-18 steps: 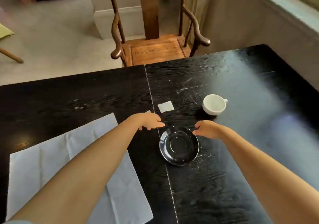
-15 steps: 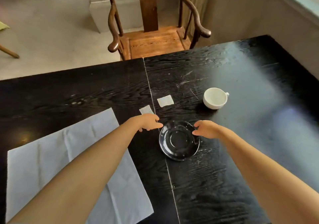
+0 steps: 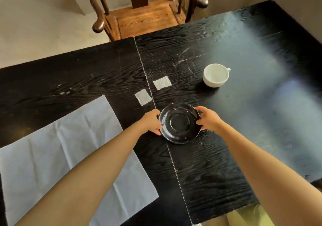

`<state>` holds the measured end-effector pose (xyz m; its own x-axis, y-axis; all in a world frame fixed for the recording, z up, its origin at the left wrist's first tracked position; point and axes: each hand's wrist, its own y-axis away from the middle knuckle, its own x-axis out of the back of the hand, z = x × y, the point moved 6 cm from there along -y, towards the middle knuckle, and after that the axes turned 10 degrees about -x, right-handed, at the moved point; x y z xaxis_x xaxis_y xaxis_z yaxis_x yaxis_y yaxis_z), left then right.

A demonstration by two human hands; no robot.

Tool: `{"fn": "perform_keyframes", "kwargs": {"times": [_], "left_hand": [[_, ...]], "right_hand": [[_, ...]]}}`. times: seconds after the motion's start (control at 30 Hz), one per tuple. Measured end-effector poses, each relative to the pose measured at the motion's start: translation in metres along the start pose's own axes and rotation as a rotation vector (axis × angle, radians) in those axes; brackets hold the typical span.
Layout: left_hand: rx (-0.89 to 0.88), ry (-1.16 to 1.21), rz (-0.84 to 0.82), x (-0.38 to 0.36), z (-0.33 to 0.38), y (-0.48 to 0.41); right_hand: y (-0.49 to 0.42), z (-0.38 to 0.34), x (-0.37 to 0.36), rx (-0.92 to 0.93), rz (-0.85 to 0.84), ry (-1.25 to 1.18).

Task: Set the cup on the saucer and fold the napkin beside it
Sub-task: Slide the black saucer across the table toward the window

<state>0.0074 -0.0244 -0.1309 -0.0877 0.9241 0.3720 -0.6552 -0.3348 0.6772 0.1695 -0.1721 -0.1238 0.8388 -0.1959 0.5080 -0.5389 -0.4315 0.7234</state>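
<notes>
The left hand (image 3: 151,123) grips the left rim of the saucer (image 3: 179,123), fingers curled around its edge, and the right hand (image 3: 208,119) grips the opposite rim in the same way, so the dish is pinched between both. Whether it is lifted or resting on the desk (image 3: 209,164) cannot be told from this view. The saucer is black, glossy and shallow, with a sunken ring in the middle; it looks like glazed ceramic, so it is probably stiff, fairly light, slick under the fingers and liable to chip if knocked against the wood. Holding it at two opposite points of the rim seems the sound grip.

Beyond the right hand, well apart from the saucer, the white cup (image 3: 215,77) stands upright and looks empty, its small handle pointing away to the right. It too looks like hard, breakable ceramic; the handle or the rim and wall would be the places to take it, and it should go down gently into the saucer's ring.

To the left, under the left forearm, the pale blue napkin (image 3: 57,147) lies spread flat with old crease lines showing. It appears thin, soft and limp, best lifted by a corner or an edge and folded along those creases.

Two small pale squares (image 3: 143,96) lie on the desk just beyond the saucer.
</notes>
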Motion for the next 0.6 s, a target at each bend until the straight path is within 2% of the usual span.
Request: {"fn": "perform_keyframes", "kwargs": {"times": [0.13, 0.37, 0.6], "left_hand": [[0.032, 0.077, 0.002, -0.002, 0.003, 0.002], [-0.017, 0.062, -0.041, -0.013, 0.044, 0.008], [-0.130, 0.043, -0.106, -0.065, 0.110, 0.007]], "right_hand": [[0.005, 0.006, 0.000, -0.023, 0.009, -0.090], [0.028, 0.034, 0.024, -0.064, 0.073, -0.287], [0.072, 0.097, 0.084, -0.109, 0.266, -0.547]]}}
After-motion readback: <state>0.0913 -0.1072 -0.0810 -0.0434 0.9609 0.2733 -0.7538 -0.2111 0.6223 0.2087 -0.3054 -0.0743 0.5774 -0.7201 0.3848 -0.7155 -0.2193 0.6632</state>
